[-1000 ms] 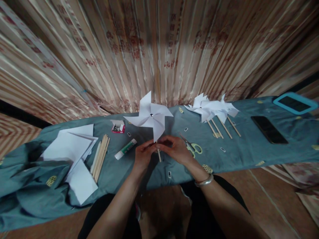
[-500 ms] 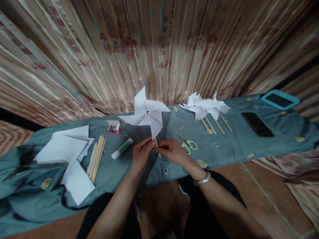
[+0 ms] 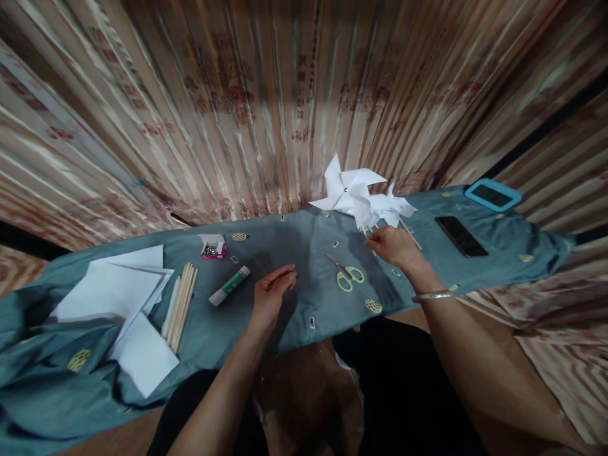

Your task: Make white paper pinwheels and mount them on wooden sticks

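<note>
My right hand (image 3: 390, 246) is closed round the wooden stick of a white paper pinwheel (image 3: 346, 190) with a silver pin at its centre. The held pinwheel overlaps other white pinwheels (image 3: 392, 206) lying at the back of the cloth, so part of them is hidden. My left hand (image 3: 273, 290) hovers over the middle, fingers curled together; a tiny dark speck shows at the fingertips, too small to name. Just left of it lies a glue stick (image 3: 229, 286). Between my hands are scissors (image 3: 349, 273) with yellow-green handles.
A red box of pins (image 3: 213, 249) stands open behind the glue stick. Wooden sticks (image 3: 183, 307) and white paper sheets (image 3: 107, 291) lie at left. A black phone (image 3: 460, 236) and a blue-framed device (image 3: 494, 194) are at right on the green cloth (image 3: 275, 234). A curtain hangs behind.
My right hand has carried the pinwheel from the middle to the right, over the other pinwheels. My left hand has let go of its stick and stays near the middle.
</note>
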`<state>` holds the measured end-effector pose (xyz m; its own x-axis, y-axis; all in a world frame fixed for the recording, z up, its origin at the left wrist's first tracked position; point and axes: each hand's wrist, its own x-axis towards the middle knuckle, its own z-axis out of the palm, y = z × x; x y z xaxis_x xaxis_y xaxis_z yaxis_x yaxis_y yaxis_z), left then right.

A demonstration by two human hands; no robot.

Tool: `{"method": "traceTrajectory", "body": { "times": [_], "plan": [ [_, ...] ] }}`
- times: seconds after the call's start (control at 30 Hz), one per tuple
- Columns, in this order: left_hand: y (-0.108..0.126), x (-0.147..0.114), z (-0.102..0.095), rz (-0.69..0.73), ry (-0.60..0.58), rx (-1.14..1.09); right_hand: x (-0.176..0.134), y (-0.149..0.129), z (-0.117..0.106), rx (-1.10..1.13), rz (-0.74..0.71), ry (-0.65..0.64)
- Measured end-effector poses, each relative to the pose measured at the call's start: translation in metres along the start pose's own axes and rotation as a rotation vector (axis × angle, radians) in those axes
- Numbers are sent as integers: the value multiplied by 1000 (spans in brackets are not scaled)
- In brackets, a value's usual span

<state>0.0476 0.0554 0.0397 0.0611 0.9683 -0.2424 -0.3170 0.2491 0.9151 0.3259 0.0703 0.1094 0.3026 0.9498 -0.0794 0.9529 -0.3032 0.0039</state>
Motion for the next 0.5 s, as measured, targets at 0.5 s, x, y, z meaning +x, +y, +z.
{"method": "traceTrajectory", "body": {
  "times": [0.5],
  "plan": [
    [-1,-1,0,-3,-5,45,39,22,40,-32,59,-153]
  ]
}}
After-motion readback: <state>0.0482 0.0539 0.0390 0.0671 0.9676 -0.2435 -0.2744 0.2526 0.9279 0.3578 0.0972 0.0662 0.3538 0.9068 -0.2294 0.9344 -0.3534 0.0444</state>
